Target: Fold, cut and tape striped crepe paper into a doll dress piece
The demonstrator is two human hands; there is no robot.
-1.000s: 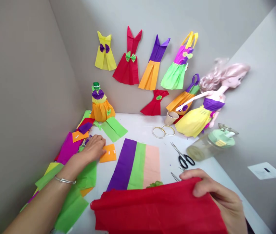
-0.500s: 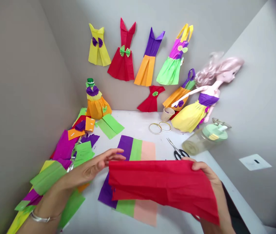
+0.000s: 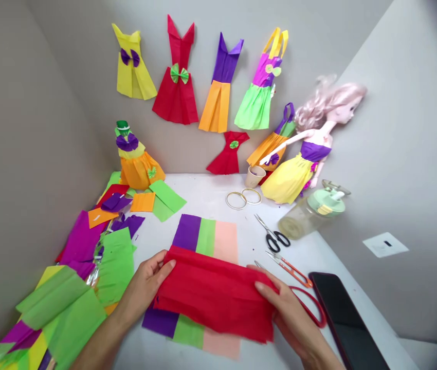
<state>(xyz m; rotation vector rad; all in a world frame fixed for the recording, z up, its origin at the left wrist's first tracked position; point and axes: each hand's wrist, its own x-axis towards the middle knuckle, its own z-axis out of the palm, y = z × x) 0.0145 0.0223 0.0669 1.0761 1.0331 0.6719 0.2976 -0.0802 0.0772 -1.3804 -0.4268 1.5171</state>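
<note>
A red folded sheet (image 3: pixel 214 298), crepe paper or thin cloth by its look, spans the space between my hands. My left hand (image 3: pixel 149 280) pinches its upper left corner, thumb on top. At the right end, my right hand (image 3: pixel 280 303) grips it with the thumb in front and the other fingers behind. Under the red sheet lie strips of purple (image 3: pixel 186 232), green (image 3: pixel 206 237) and peach (image 3: pixel 225 241) sheet, partly covered by it. Red-handled scissors (image 3: pixel 316 308) lie beside my right hand, partly hidden by it.
Black-handled scissors (image 3: pixel 274 239), orange snips (image 3: pixel 291 270) and a phone (image 3: pixel 344 318) lie at the right. Behind them are a tumbler (image 3: pixel 311 210), two bangles (image 3: pixel 236 200), a paper cup (image 3: pixel 255 176) and a doll (image 3: pixel 299 169). Coloured scraps (image 3: pixel 116 267) crowd the left. Small dresses (image 3: pixel 176 97) hang on the wall.
My left hand has closed on the red sheet's left end, where it was held open beside it before. My right hand has shifted left with the sheet, and the view has turned slightly.
</note>
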